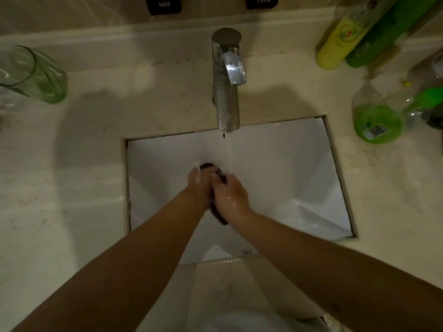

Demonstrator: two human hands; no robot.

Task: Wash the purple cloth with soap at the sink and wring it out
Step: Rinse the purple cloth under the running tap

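Beige stone counter (pixel 72 188), green glass (pixel 36 75), yellow bottle (pixel 335 46), green bottles (pixel 376 121)

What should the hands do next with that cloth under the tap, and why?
Probably keep rubbing the cloth between the palms, shifting it slightly right into the stream. The left hand and right hand press it between them over the sink, but the water falls mostly on the right hand's fingers, beside the cloth's top end.
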